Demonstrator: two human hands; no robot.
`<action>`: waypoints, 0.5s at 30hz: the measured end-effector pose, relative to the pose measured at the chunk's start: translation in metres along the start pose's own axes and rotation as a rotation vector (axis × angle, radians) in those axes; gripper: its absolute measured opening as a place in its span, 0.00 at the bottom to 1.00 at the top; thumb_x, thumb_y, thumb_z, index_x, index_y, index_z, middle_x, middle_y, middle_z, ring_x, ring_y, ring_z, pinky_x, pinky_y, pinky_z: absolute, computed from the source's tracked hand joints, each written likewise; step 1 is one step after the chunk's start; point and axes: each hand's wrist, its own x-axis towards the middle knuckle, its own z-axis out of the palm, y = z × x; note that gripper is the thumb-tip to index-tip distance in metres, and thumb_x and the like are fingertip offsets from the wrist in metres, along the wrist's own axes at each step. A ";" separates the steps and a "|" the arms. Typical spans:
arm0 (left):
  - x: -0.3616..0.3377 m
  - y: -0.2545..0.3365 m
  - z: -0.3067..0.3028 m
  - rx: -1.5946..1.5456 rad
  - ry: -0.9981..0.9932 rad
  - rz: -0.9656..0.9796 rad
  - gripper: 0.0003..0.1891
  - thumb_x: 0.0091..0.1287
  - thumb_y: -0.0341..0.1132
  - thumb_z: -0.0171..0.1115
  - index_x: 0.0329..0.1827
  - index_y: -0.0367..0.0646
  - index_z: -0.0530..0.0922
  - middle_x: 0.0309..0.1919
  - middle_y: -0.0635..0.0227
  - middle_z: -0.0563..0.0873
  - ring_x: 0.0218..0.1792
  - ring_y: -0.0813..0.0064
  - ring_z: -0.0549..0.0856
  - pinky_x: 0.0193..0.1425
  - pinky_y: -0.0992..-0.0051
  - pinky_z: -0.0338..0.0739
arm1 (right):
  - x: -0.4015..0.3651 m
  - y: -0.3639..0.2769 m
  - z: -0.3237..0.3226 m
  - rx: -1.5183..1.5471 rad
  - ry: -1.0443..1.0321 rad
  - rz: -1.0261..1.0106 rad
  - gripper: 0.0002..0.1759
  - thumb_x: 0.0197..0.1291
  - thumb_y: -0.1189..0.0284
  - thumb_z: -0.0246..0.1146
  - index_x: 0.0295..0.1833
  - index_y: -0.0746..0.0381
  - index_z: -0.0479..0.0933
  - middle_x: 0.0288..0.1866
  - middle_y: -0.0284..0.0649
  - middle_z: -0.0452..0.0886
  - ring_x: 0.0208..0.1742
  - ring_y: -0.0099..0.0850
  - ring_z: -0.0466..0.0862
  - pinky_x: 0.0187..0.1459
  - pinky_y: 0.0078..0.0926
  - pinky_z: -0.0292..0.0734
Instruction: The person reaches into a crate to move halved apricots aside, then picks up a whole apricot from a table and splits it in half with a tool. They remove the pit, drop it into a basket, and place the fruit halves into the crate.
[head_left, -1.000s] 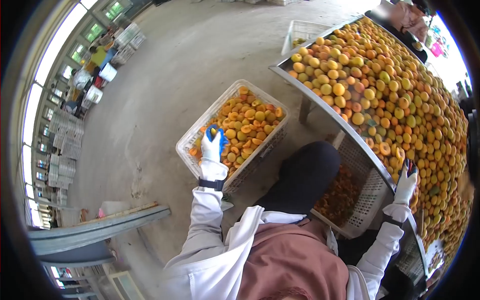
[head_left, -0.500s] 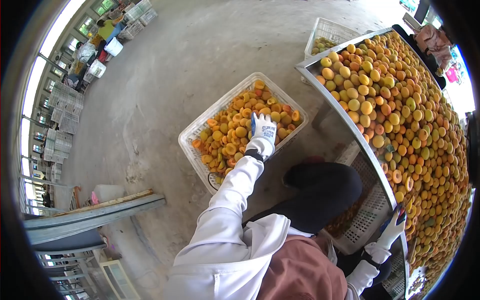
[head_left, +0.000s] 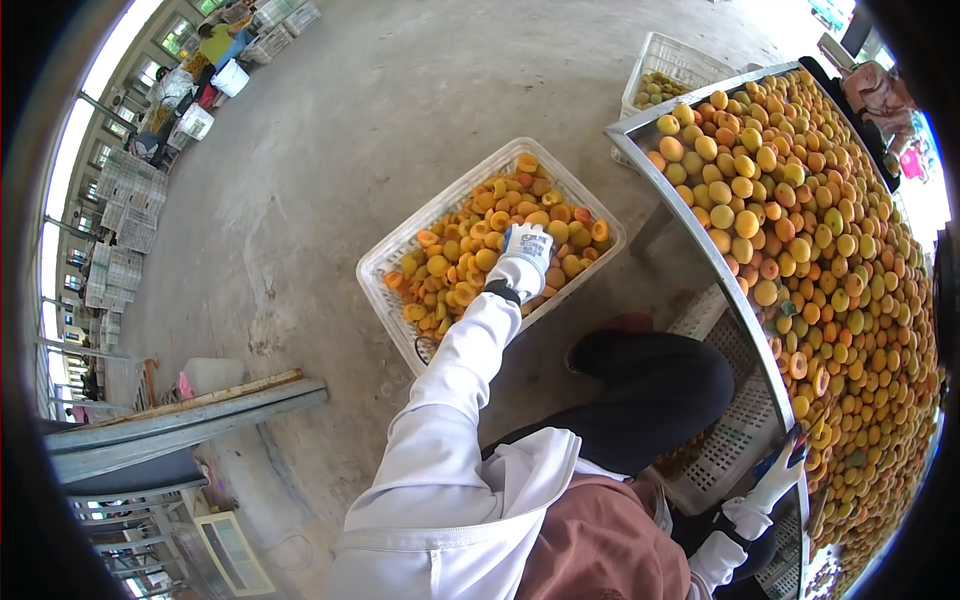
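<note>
My left hand (head_left: 526,250), in a white and blue glove, reaches into a white plastic crate (head_left: 388,238) full of halved apricots (head_left: 455,252). Its fingers point down among the fruit, and their tips are hidden. At the lower right, my right hand (head_left: 780,470), gloved too, is at the metal rim (head_left: 748,318) of a large table heaped with whole apricots (head_left: 790,200). Something dark blue and red shows at its fingers, too small to make out.
Beyond the table's corner stands another crate (head_left: 680,62) with greenish fruit. A lower crate (head_left: 735,440) sits under the table edge beside my bent leg. Metal beams (head_left: 190,425) lie at the lower left. Stacked crates (head_left: 130,205) and people (head_left: 215,45) are further off.
The view has shifted slightly. My left hand is still over the halved apricots, its fingers a little more bent down. My right hand has stayed by the table rim.
</note>
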 end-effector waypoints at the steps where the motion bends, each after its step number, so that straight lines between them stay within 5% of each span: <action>1: 0.009 -0.004 0.009 -0.088 0.017 -0.037 0.13 0.67 0.41 0.63 0.51 0.51 0.86 0.56 0.65 0.85 0.59 0.63 0.83 0.61 0.62 0.75 | 0.001 0.004 0.002 0.000 0.000 -0.001 0.19 0.75 0.66 0.60 0.62 0.70 0.80 0.40 0.35 0.86 0.36 0.22 0.80 0.38 0.18 0.74; 3: 0.015 -0.013 0.019 -0.269 0.107 -0.084 0.11 0.71 0.43 0.62 0.47 0.48 0.87 0.50 0.60 0.88 0.54 0.59 0.86 0.58 0.62 0.78 | 0.006 0.024 0.011 0.068 0.142 -0.264 0.17 0.76 0.64 0.61 0.59 0.64 0.83 0.26 0.26 0.74 0.19 0.15 0.66 0.21 0.17 0.58; 7: 0.021 -0.029 0.030 -0.688 0.109 -0.214 0.14 0.70 0.45 0.64 0.44 0.43 0.87 0.43 0.55 0.90 0.47 0.54 0.88 0.52 0.57 0.81 | 0.013 0.051 0.003 0.071 0.151 -0.246 0.17 0.75 0.63 0.61 0.59 0.63 0.82 0.25 0.26 0.73 0.17 0.15 0.66 0.19 0.18 0.57; 9: 0.021 -0.032 0.045 -0.797 0.158 -0.240 0.15 0.70 0.45 0.64 0.44 0.42 0.86 0.43 0.55 0.90 0.47 0.54 0.88 0.51 0.57 0.81 | 0.005 0.030 -0.004 0.001 0.057 0.024 0.20 0.75 0.66 0.61 0.62 0.70 0.80 0.45 0.38 0.86 0.40 0.24 0.82 0.44 0.22 0.77; 10: 0.011 -0.031 0.035 -0.906 0.206 -0.266 0.15 0.70 0.45 0.64 0.43 0.41 0.86 0.43 0.55 0.90 0.47 0.54 0.88 0.49 0.57 0.82 | 0.008 0.038 -0.002 0.000 0.055 0.024 0.20 0.75 0.66 0.61 0.62 0.70 0.80 0.45 0.38 0.86 0.40 0.24 0.82 0.44 0.22 0.77; 11: 0.002 -0.031 0.025 -0.972 0.174 -0.282 0.14 0.69 0.44 0.64 0.43 0.41 0.86 0.43 0.55 0.90 0.47 0.56 0.88 0.47 0.58 0.83 | 0.013 0.054 0.002 0.047 0.091 -0.081 0.18 0.75 0.64 0.61 0.60 0.65 0.81 0.34 0.32 0.78 0.27 0.20 0.73 0.30 0.20 0.67; 12: 0.000 -0.029 0.023 -0.973 0.172 -0.283 0.14 0.69 0.44 0.64 0.43 0.41 0.86 0.43 0.55 0.90 0.47 0.56 0.88 0.47 0.58 0.83 | 0.014 0.057 0.004 0.093 0.127 -0.186 0.16 0.75 0.63 0.62 0.58 0.61 0.82 0.22 0.26 0.69 0.14 0.16 0.65 0.15 0.18 0.56; 15: 0.003 -0.013 0.028 -0.285 0.311 -0.223 0.09 0.65 0.40 0.66 0.44 0.48 0.85 0.41 0.64 0.89 0.43 0.64 0.89 0.39 0.60 0.81 | 0.015 0.059 0.005 0.091 0.122 -0.203 0.15 0.75 0.63 0.61 0.58 0.61 0.82 0.21 0.25 0.68 0.14 0.16 0.65 0.15 0.18 0.56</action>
